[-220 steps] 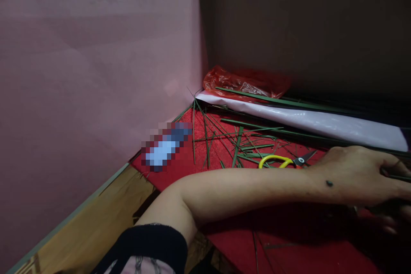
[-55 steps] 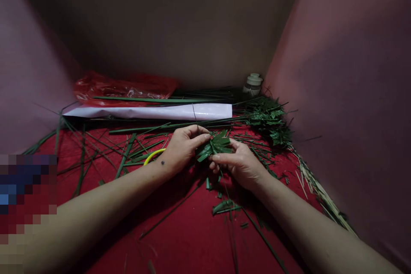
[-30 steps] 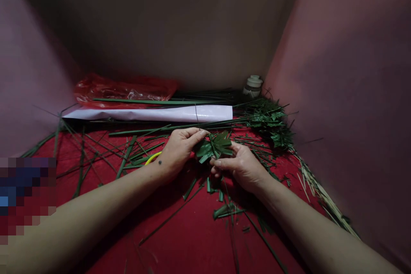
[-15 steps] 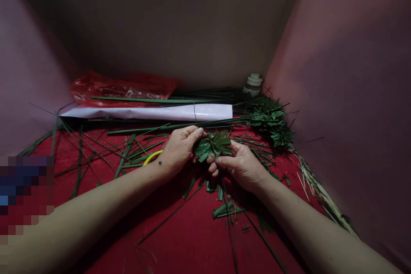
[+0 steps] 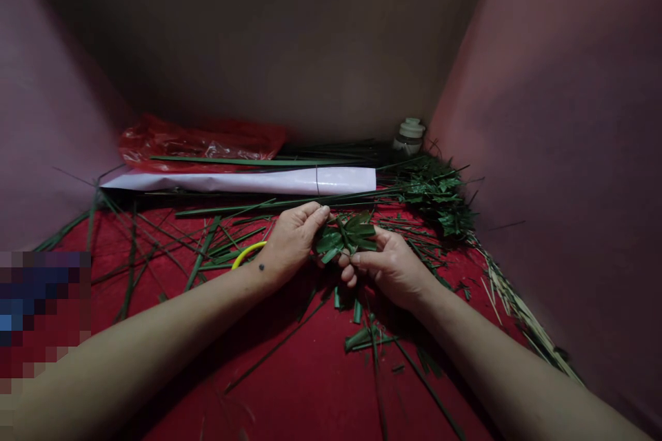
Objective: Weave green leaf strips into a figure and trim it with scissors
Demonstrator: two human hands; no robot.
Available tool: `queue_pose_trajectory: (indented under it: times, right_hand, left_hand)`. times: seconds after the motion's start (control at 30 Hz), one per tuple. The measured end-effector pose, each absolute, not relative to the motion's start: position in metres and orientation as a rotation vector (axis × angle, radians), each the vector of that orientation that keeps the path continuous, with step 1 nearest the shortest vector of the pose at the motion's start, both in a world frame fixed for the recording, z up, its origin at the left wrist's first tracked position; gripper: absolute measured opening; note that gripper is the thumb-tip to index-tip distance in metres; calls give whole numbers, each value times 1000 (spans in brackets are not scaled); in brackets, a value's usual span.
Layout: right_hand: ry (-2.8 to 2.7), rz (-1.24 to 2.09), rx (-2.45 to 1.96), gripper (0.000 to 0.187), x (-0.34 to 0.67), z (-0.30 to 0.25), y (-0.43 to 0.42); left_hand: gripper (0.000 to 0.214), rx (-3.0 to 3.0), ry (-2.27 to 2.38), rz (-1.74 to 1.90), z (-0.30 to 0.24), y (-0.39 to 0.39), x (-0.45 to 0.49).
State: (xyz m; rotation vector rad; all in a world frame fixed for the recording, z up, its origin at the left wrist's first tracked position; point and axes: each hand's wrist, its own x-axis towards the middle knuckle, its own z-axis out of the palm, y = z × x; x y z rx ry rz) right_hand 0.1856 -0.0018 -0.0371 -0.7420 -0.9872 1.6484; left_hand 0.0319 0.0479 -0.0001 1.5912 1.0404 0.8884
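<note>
Both my hands hold a small folded piece of green leaf strips (image 5: 347, 236) just above the red cloth (image 5: 305, 386). My left hand (image 5: 292, 242) curls round its left side, fingers closed on the strips. My right hand (image 5: 390, 266) pinches its right side between thumb and fingers. Yellow-handled scissors (image 5: 247, 252) lie just left of my left wrist, mostly hidden by it. Cut leaf bits (image 5: 362, 339) lie on the cloth below my hands.
A rolled white sheet (image 5: 243, 181) lies across the back with a red plastic bag (image 5: 199, 141) behind it. A pile of finished green leaf pieces (image 5: 437, 196) and a small white jar (image 5: 410, 136) sit at the back right. Long loose strips (image 5: 201, 248) scatter the left. Walls close in on three sides.
Early on my left arm reached right across the cloth with the view turned left. In the last second both hands stay on the leaf piece, only turning and shifting it slightly.
</note>
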Motion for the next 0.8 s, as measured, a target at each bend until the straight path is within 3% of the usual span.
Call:
queue_pose_trajectory:
  times: [0.33,0.8]
  right_hand:
    - [-976,1611,-790,29,183,-34,-4]
    - [-985,1566,-837,23,182,-35,-5]
  left_hand:
    - [31,1653,1044,904,0,50,31]
    - [32,1599,1004,856,0,47,32]
